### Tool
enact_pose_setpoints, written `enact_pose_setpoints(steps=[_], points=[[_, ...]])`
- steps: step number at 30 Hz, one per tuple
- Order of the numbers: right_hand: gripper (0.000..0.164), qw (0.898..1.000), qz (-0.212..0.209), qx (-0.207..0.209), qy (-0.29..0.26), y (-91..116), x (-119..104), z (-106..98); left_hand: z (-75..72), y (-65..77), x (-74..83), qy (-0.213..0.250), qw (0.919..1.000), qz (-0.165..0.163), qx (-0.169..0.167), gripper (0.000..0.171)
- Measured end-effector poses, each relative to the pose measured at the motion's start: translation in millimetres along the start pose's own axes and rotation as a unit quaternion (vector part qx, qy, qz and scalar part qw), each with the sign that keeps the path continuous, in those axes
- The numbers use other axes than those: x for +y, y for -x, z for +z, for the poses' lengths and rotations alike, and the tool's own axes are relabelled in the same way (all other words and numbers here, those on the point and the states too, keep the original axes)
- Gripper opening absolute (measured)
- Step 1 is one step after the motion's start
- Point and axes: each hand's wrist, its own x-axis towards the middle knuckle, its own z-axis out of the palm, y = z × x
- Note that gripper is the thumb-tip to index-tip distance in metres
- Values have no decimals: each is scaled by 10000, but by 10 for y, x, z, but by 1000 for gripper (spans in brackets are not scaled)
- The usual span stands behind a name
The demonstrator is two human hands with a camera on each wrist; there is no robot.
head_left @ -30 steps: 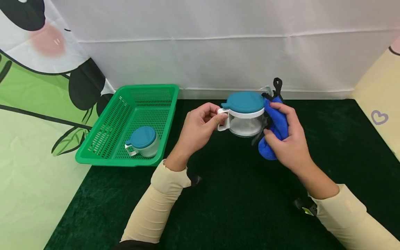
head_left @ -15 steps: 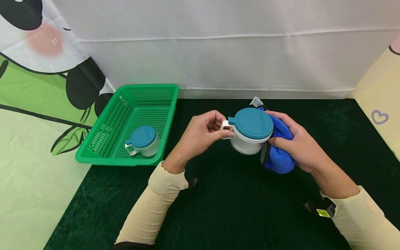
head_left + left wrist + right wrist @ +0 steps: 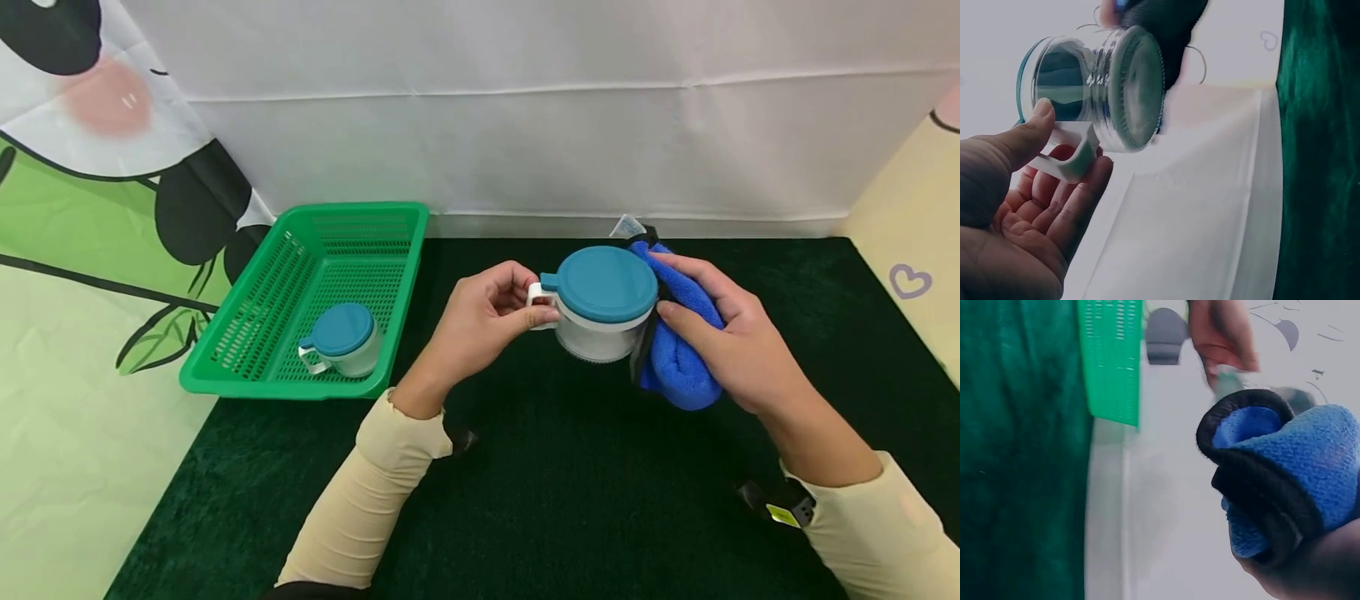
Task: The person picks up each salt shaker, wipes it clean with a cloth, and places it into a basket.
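Observation:
A clear glass jar point(image 3: 596, 337) with a teal lid point(image 3: 607, 284) and a white handle is held up above the dark green cloth. My left hand point(image 3: 480, 321) pinches its handle point(image 3: 1075, 159) between thumb and fingers. In the left wrist view the jar's round base point(image 3: 1141, 90) shows. Folded in my right hand point(image 3: 738, 337) is a blue towel point(image 3: 682, 350) with black edging and a white tag. The towel lies against the jar's right side. From the right wrist view, the towel point(image 3: 1310, 459) hides most of the jar.
A green plastic basket point(image 3: 197, 382) stands at the left of the table. Inside it sits a similar jar point(image 3: 347, 337) with a blue lid. A white backdrop point(image 3: 525, 150) rises behind the dark green tablecloth point(image 3: 585, 508).
The jar has come nearer and tilted, so more of its lid shows. My right hand has moved down and to the right with the towel, still against the jar.

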Motion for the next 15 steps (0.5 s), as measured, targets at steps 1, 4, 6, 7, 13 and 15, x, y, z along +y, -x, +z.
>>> enact_pose_setpoints(steps=[1, 4, 6, 7, 13, 15], points=[[50, 10000, 35, -40, -30, 1, 27, 20, -10, 2, 4, 20, 10000, 38, 71, 16], [50, 9999, 88, -110, 69, 28, 89, 56, -30, 8, 0, 52, 9999, 49, 137, 17], [50, 9997, 0, 1, 241, 49, 58, 47, -31, 14, -13, 43, 10000, -23, 66, 17], [50, 9994, -79, 78, 319, 52, 21, 32, -27, 17, -22, 19, 10000, -50, 8, 17], [49, 9986, -117, -15, 509, -71, -178, -87, -7, 35, -60, 30, 9998, -51, -192, 17], [49, 9980, 103, -475, 392, -126, -123, -103, -19, 43, -61, 90, 9999, -21, -127, 17]])
